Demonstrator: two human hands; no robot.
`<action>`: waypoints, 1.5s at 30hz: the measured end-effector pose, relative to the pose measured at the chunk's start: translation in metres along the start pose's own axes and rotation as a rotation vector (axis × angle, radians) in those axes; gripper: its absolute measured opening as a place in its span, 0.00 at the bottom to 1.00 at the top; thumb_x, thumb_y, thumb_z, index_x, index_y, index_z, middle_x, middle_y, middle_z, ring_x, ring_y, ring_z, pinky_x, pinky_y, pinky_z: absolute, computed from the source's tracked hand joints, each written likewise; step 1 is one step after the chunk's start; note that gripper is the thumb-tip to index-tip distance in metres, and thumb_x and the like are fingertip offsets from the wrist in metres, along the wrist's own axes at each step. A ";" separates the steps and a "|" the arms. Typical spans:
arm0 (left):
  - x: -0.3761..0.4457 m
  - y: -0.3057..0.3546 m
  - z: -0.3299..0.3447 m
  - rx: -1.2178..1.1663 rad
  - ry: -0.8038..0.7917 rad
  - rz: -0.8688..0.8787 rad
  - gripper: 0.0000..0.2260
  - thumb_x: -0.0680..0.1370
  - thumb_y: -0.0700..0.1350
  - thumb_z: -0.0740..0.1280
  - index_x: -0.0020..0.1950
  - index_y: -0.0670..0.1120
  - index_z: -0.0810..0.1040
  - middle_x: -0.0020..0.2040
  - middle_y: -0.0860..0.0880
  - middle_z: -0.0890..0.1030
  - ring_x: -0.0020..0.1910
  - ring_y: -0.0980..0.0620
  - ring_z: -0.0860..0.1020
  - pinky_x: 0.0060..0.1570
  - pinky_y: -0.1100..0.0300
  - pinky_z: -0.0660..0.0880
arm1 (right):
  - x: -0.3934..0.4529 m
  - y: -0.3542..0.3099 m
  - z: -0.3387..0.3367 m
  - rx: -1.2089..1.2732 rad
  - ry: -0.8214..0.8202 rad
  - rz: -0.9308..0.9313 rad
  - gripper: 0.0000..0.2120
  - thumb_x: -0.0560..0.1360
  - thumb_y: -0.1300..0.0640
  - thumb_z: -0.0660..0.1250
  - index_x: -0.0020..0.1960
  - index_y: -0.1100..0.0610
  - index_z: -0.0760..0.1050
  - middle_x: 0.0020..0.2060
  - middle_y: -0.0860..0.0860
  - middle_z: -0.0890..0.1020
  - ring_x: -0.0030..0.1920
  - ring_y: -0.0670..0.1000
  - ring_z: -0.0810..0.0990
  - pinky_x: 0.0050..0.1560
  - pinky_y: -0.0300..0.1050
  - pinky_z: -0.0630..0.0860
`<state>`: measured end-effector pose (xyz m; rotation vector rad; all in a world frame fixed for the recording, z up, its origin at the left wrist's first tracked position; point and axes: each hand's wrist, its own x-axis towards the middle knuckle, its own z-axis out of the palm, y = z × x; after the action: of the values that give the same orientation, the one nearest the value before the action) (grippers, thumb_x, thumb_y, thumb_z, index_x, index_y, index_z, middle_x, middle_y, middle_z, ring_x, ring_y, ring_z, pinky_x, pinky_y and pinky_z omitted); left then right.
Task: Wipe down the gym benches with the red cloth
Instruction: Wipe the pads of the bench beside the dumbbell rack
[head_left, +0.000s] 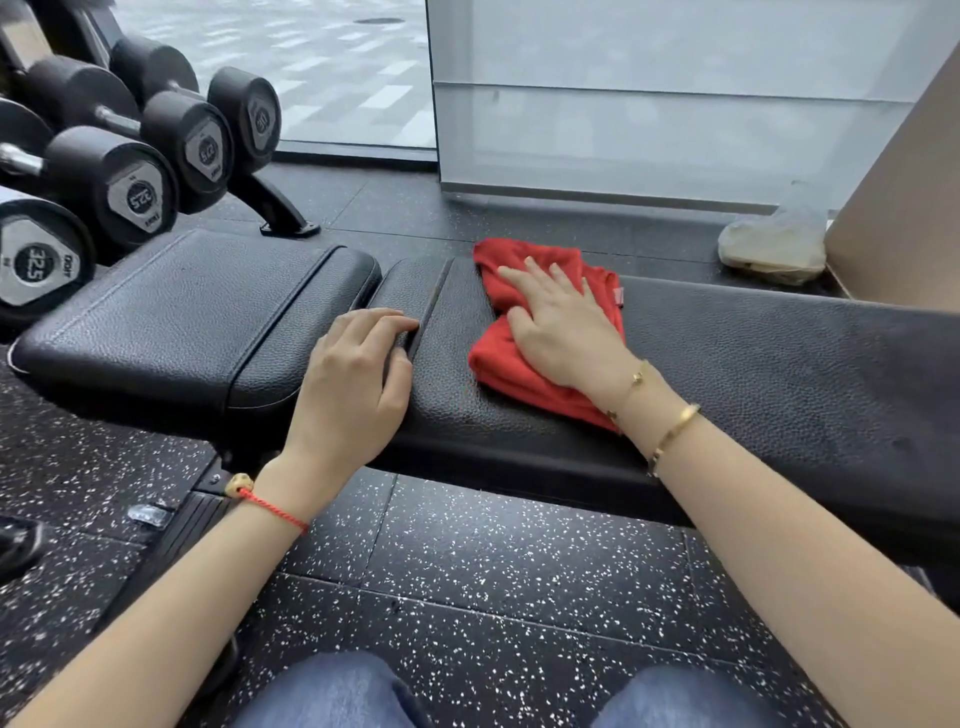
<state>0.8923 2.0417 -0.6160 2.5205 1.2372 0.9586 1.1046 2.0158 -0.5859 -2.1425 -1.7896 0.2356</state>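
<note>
A black padded gym bench (753, 374) runs across the view, with a separate seat pad (171, 312) at its left end. The red cloth (524, 364) lies bunched on the long pad near the gap between the two pads. My right hand (558, 327) presses flat on the cloth, fingers spread and pointing away from me. My left hand (358, 384) rests on the near edge of the long pad just left of the cloth, fingers curled over the seam and holding nothing.
A rack of black dumbbells (130, 156) stands at the left, close to the seat pad. A crumpled plastic bag (774, 244) lies on the floor behind the bench beside a tan wall. The speckled rubber floor (493, 571) stretches between my knees and the bench.
</note>
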 end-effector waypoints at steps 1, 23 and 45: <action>0.000 0.000 0.000 -0.001 0.003 -0.001 0.16 0.78 0.42 0.58 0.62 0.42 0.78 0.61 0.46 0.79 0.64 0.44 0.73 0.67 0.46 0.68 | 0.010 -0.004 0.001 -0.011 -0.001 0.028 0.25 0.80 0.51 0.52 0.77 0.46 0.55 0.79 0.50 0.52 0.78 0.54 0.49 0.77 0.55 0.42; 0.000 0.003 0.000 0.007 -0.008 -0.013 0.16 0.78 0.43 0.58 0.63 0.42 0.78 0.63 0.46 0.78 0.65 0.45 0.73 0.68 0.47 0.68 | 0.020 0.018 -0.007 0.007 -0.014 -0.011 0.25 0.80 0.52 0.53 0.76 0.44 0.57 0.78 0.49 0.54 0.78 0.54 0.50 0.77 0.57 0.42; 0.010 0.064 0.030 0.072 -0.029 0.039 0.15 0.77 0.48 0.60 0.59 0.44 0.79 0.59 0.48 0.80 0.62 0.47 0.75 0.65 0.50 0.70 | -0.002 0.061 -0.021 0.036 0.008 0.010 0.25 0.79 0.52 0.55 0.76 0.42 0.58 0.78 0.49 0.54 0.78 0.54 0.50 0.77 0.57 0.41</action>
<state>0.9564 2.0121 -0.6079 2.6129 1.2407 0.8982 1.1677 2.0012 -0.5886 -2.1246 -1.7577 0.2594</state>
